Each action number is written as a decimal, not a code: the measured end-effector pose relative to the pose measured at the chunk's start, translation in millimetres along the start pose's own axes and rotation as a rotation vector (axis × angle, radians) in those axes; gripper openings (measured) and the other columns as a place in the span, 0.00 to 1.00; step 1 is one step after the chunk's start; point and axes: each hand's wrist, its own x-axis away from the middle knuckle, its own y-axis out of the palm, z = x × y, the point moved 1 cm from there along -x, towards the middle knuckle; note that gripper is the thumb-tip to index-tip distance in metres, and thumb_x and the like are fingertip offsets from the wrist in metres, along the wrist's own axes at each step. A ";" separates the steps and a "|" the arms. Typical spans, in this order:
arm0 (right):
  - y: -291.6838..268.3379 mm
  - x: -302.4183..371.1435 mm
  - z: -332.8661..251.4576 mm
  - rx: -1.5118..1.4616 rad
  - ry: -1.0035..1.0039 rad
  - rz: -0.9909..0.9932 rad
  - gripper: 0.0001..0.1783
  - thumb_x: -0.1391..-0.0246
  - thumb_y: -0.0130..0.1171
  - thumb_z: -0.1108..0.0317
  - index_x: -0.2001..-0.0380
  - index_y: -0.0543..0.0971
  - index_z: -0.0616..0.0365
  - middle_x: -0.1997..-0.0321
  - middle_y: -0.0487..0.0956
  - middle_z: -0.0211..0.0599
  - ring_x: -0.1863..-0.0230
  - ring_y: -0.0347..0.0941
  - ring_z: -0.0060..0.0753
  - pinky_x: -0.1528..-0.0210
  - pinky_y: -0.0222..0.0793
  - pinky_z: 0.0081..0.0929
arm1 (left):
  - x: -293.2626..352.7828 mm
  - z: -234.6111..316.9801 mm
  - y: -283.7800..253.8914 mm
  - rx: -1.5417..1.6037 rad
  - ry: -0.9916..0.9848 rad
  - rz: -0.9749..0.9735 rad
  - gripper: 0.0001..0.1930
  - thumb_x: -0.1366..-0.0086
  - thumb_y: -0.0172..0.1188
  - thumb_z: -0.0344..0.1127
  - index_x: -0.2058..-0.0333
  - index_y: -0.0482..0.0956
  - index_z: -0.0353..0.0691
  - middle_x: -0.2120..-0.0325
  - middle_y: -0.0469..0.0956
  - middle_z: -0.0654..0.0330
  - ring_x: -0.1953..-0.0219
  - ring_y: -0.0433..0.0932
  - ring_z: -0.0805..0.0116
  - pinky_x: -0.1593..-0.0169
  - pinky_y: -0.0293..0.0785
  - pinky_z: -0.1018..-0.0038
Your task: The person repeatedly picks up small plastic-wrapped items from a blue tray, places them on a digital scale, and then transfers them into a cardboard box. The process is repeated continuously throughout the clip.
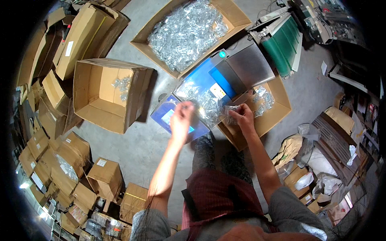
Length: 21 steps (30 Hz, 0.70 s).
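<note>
In front of me stands a blue machine point(206, 76) with a grey metal top piece point(249, 66). Several small clear bags of metal parts point(209, 107) lie heaped on its near surface. My right hand point(244, 116) pinches a small clear bag point(230, 114) at the right end of that heap. Left of the heap, my left hand point(181, 119) hovers over the machine's blue front panel point(167, 116). Its fingers are curled together and slightly blurred; whatever they hold is hidden.
A large carton point(138, 43) full of bagged parts stands beyond the machine. Another carton point(277, 116) with some bags is under its right side. To the left sits an open box point(92, 112) with a few bags. A green conveyor point(281, 44) stands far right; stacked cartons point(105, 174) line the left.
</note>
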 end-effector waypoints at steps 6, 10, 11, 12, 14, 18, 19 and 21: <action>13.3 55.3 -50.4 -0.419 -0.042 -0.183 0.19 0.52 0.67 0.75 0.57 0.72 0.60 0.67 0.75 0.28 0.65 0.72 0.20 0.64 0.70 0.19 | 66.4 14.8 49.4 -0.299 -0.053 -0.450 0.19 0.43 0.68 0.47 0.58 0.79 0.42 0.78 0.75 0.64 0.75 0.74 0.74 0.71 0.68 0.74; 5.4 61.2 -59.2 -0.528 0.075 -0.358 0.16 0.46 0.61 0.74 0.54 0.74 0.61 0.63 0.77 0.29 0.63 0.72 0.19 0.61 0.69 0.19 | 74.6 -21.4 61.6 0.278 -0.144 -0.348 0.10 0.40 0.65 0.31 0.61 0.79 0.37 0.73 0.78 0.68 0.71 0.74 0.81 0.68 0.69 0.81; 3.5 63.1 -61.9 -0.536 0.095 -0.401 0.15 0.46 0.60 0.73 0.55 0.75 0.61 0.63 0.77 0.29 0.63 0.72 0.19 0.61 0.69 0.19 | 78.0 -7.1 54.3 0.413 -0.164 -0.349 0.08 0.40 0.63 0.27 0.61 0.79 0.36 0.72 0.78 0.68 0.69 0.74 0.82 0.67 0.69 0.82; 3.5 65.6 -65.7 -0.542 0.116 -0.447 0.13 0.45 0.60 0.72 0.56 0.76 0.61 0.63 0.77 0.28 0.63 0.72 0.19 0.61 0.69 0.19 | 81.1 1.7 47.3 0.550 -0.181 -0.344 0.07 0.40 0.62 0.24 0.61 0.79 0.35 0.70 0.79 0.68 0.68 0.74 0.82 0.65 0.69 0.83; 3.4 69.2 -72.4 -0.502 0.111 -0.457 0.11 0.44 0.60 0.70 0.59 0.77 0.61 0.64 0.77 0.27 0.63 0.72 0.18 0.60 0.68 0.18 | 85.5 0.9 42.2 0.525 -0.143 -0.339 0.07 0.39 0.60 0.21 0.63 0.79 0.35 0.72 0.76 0.70 0.70 0.71 0.83 0.66 0.65 0.85; 1.7 69.9 -60.9 -0.492 0.077 -0.439 0.08 0.44 0.59 0.72 0.60 0.79 0.61 0.64 0.78 0.25 0.62 0.72 0.16 0.58 0.67 0.17 | 95.1 -2.4 35.5 0.544 -0.105 -0.333 0.07 0.40 0.63 0.27 0.62 0.81 0.39 0.80 0.69 0.78 0.79 0.62 0.89 0.75 0.53 0.87; 0.3 70.5 -58.3 -0.447 0.053 -0.449 0.08 0.44 0.59 0.72 0.61 0.79 0.61 0.64 0.78 0.25 0.62 0.71 0.16 0.58 0.67 0.17 | 96.6 -3.0 33.8 0.534 -0.112 -0.329 0.08 0.40 0.63 0.28 0.61 0.81 0.39 0.80 0.69 0.79 0.80 0.61 0.89 0.76 0.51 0.87; -0.5 73.9 -54.9 -0.361 0.010 -0.467 0.08 0.44 0.60 0.71 0.61 0.79 0.61 0.64 0.77 0.24 0.63 0.71 0.15 0.58 0.66 0.16 | 99.3 8.5 28.4 0.627 -0.173 -0.296 0.08 0.40 0.64 0.30 0.61 0.80 0.40 0.79 0.70 0.78 0.80 0.61 0.89 0.76 0.50 0.86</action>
